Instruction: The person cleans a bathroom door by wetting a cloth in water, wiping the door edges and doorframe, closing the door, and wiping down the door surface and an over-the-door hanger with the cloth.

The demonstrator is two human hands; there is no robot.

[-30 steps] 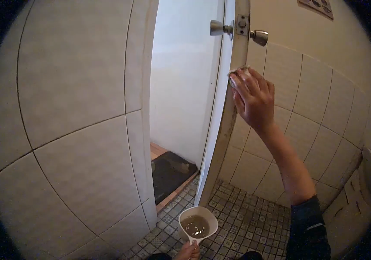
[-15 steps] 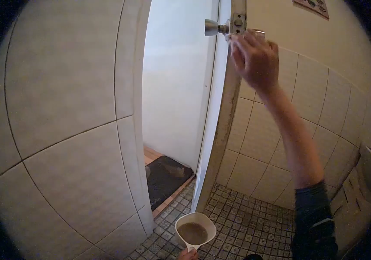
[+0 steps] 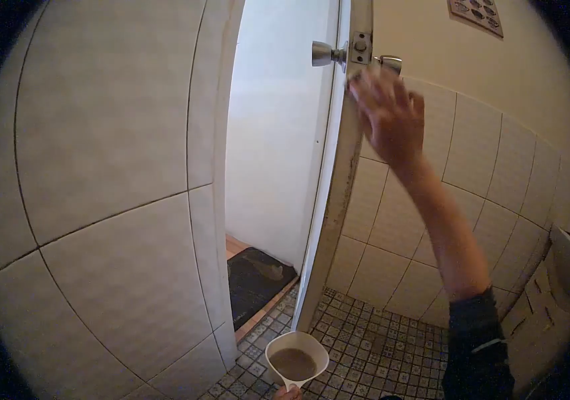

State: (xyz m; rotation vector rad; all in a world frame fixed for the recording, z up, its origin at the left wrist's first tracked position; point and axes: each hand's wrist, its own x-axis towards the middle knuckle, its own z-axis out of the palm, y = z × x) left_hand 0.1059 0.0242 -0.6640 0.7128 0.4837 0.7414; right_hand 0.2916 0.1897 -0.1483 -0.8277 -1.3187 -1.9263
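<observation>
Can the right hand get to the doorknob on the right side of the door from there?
Likely yes: the right hand is raised by the door edge, close below that doorknob, with no obstacle visible between them. The left hand, holding the white dipper, is well below.

I can't tell whether the blurred right hand [image 3: 393, 123] holds anything; the left hand [image 3: 288, 394] and dipper handle [image 3: 292, 384] are partly lost below, the wall print [image 3: 477, 13] cut off above.

We count two bare hands [image 3: 395, 127] [image 3: 288, 394] | one white handled dipper [image 3: 323, 364] | one off-white door [image 3: 340, 180] | two silvery metal knobs [image 3: 322, 54] [image 3: 392, 65] flanking its edge | one dark rectangular mat [image 3: 255, 283]
</observation>
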